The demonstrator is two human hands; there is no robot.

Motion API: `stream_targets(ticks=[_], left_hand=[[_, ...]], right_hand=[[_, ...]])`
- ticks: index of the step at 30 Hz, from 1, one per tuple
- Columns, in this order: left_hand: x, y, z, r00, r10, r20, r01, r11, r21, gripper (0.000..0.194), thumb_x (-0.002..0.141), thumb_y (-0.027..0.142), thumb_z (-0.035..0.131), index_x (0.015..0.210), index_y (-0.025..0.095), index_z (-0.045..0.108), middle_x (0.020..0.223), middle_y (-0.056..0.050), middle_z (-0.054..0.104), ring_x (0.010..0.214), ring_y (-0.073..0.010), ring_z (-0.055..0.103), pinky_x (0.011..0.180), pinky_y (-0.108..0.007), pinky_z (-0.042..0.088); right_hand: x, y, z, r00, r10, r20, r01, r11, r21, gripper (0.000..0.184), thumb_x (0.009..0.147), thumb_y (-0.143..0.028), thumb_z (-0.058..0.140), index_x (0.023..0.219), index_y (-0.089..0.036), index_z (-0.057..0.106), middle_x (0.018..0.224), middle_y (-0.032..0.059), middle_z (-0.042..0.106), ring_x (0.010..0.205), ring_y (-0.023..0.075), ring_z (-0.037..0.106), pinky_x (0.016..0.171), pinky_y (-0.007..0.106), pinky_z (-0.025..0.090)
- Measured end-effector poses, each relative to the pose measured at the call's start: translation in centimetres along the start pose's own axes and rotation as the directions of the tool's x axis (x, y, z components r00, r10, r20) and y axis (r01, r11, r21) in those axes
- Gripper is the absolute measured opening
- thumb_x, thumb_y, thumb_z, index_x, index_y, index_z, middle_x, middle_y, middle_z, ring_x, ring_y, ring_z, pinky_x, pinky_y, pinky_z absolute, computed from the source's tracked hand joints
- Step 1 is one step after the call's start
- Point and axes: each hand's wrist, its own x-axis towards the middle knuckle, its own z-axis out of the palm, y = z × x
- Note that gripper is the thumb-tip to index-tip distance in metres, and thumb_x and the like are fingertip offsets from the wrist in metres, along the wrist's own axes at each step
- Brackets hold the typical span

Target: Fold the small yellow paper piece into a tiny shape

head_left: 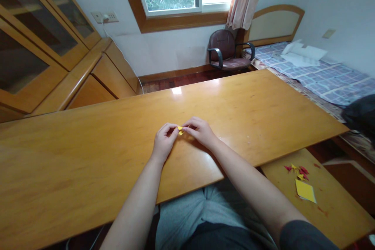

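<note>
The left hand [164,140] and right hand [201,129], each nearly closed in a pinch, hold the small folded yellow paper [179,128] from opposite sides, likely to keep so slight a piece steady, over a glossy wooden table [88,156], with a maroon armchair [222,45] and a plaid-covered bed [325,76] farther off.

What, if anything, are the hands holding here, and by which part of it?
A small yellow piece of paper, pinched at its left side by the left hand and its right side by the right hand.
</note>
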Motion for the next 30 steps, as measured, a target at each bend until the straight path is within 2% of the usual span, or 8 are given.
stream_targets(ticks=[12, 20, 25, 30], left_hand=[[0.02, 0.3, -0.06, 0.998, -0.056, 0.008, 0.056, 0.998, -0.027, 0.02, 0.087, 0.037, 0.061, 0.077, 0.02, 0.065, 0.076, -0.001, 0.064, 0.074, -0.017, 0.059, 0.071, -0.027, 0.045], [0.05, 0.41, -0.03, 0.999, -0.046, 0.015, 0.045, 0.998, 0.035, 0.019, 0.085, 0.035, 0.062, 0.076, 0.02, 0.066, 0.074, 0.0, 0.065, 0.07, -0.0161, 0.058, 0.069, -0.026, 0.045], [-0.04, 0.46, 0.02, 0.999, -0.041, -0.007, 0.042, 0.995, 0.088, 0.02, 0.084, 0.032, 0.062, 0.068, 0.02, 0.061, 0.064, 0.002, 0.058, 0.062, -0.014, 0.052, 0.062, -0.025, 0.04], [-0.06, 0.44, 0.02, 1.0, -0.02, -0.012, 0.021, 0.994, 0.106, 0.02, 0.083, 0.031, 0.061, 0.067, 0.02, 0.059, 0.064, 0.002, 0.056, 0.062, -0.0139, 0.051, 0.062, -0.026, 0.039]], right_hand=[[-0.35, 0.28, 0.09, 0.999, -0.043, 0.028, 0.046, 0.995, -0.094, 0.015, 0.091, -0.031, 0.065, 0.089, -0.021, 0.075, 0.082, 0.0035, 0.071, 0.076, 0.0144, 0.063, 0.073, 0.027, 0.048], [-0.37, 0.23, 0.08, 0.998, -0.05, 0.026, 0.052, 0.994, -0.1, 0.016, 0.091, -0.033, 0.065, 0.088, -0.021, 0.075, 0.082, 0.0034, 0.07, 0.074, 0.0138, 0.062, 0.072, 0.026, 0.049], [-0.47, -0.02, 0.2, 0.996, -0.072, 0.047, 0.078, 0.983, -0.165, 0.016, 0.091, -0.032, 0.065, 0.089, -0.021, 0.075, 0.08, 0.0036, 0.068, 0.07, 0.0133, 0.06, 0.068, 0.025, 0.048], [-0.49, -0.08, 0.26, 0.996, -0.079, 0.049, 0.086, 0.982, -0.168, 0.017, 0.092, -0.032, 0.063, 0.089, -0.02, 0.075, 0.08, 0.004, 0.068, 0.071, 0.0133, 0.06, 0.069, 0.025, 0.048]])
